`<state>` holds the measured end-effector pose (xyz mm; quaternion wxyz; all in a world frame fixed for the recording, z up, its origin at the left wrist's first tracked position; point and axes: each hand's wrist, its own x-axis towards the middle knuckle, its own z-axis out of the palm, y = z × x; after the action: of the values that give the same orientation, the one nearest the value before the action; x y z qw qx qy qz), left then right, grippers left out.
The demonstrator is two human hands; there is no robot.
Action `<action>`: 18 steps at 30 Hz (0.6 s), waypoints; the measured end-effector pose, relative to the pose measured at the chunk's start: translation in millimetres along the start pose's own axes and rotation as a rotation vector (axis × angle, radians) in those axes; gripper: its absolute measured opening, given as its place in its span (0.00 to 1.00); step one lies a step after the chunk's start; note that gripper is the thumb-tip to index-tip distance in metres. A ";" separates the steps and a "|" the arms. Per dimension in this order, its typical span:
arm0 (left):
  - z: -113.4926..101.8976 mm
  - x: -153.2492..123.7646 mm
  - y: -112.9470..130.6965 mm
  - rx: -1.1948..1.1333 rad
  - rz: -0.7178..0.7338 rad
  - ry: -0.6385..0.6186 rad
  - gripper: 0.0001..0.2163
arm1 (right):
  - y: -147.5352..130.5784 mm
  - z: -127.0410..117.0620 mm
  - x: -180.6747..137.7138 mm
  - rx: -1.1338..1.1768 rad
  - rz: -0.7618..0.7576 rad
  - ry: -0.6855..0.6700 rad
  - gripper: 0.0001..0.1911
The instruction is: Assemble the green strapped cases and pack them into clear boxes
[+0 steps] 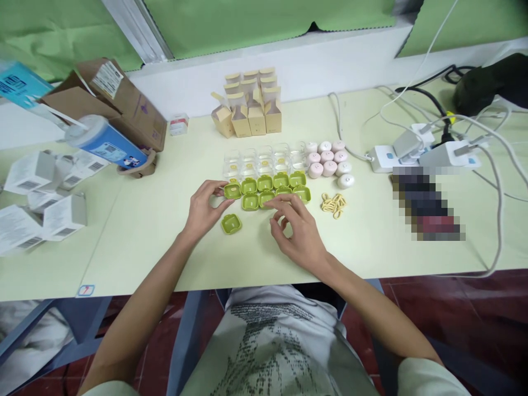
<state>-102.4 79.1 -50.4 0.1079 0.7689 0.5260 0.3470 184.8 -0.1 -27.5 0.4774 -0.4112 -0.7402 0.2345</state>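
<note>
My left hand [206, 206] has thumb and fingers around the left edge of a small green square case [232, 192], which has a pale oval piece inside. My right hand [297, 231] hovers over the lower row with curved fingers apart and nothing visible between them; its fingertips are by another green case [266, 200]. The open green cases stand in two rows, partly covered by the right hand. A separate green case [231, 224] lies in front of my left thumb. Clear plastic covers [264, 159] line up behind the rows.
Yellow rings [334, 204] lie in a pile right of the cases, below pink and white rounded pieces [328, 167]. Open tan cartons [256, 120] stand at the back. White boxes [65, 217] and a blue tub [111, 144] are left; power strips [391, 158] and cables are right.
</note>
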 end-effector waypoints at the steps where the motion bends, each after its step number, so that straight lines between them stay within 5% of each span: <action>1: 0.2 0.3 0.7 0.010 -0.002 0.001 0.19 | -1.4 -5.7 1.8 -0.021 0.000 0.009 0.20; 6: 0.7 1.2 1.2 0.028 -0.019 -0.034 0.23 | -5.1 -60.0 10.7 -0.315 0.100 0.021 0.13; 10: -2.7 0.5 -0.8 0.019 -0.032 -0.030 0.28 | 4.1 -97.6 12.7 -0.701 0.275 -0.202 0.13; 15: -23.4 -11.6 22.1 0.001 -0.014 0.046 0.16 | 17.7 -98.3 17.2 -0.985 0.364 -0.528 0.14; 18: -34.5 -32.2 46.4 0.035 -0.009 -0.055 0.10 | 19.6 -93.5 21.4 -1.023 0.358 -0.581 0.15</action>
<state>-97.3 24.1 -13.9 0.1105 0.7776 0.5323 0.3160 272.1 24.3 9.5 -0.0485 -0.6251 -0.7785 0.0288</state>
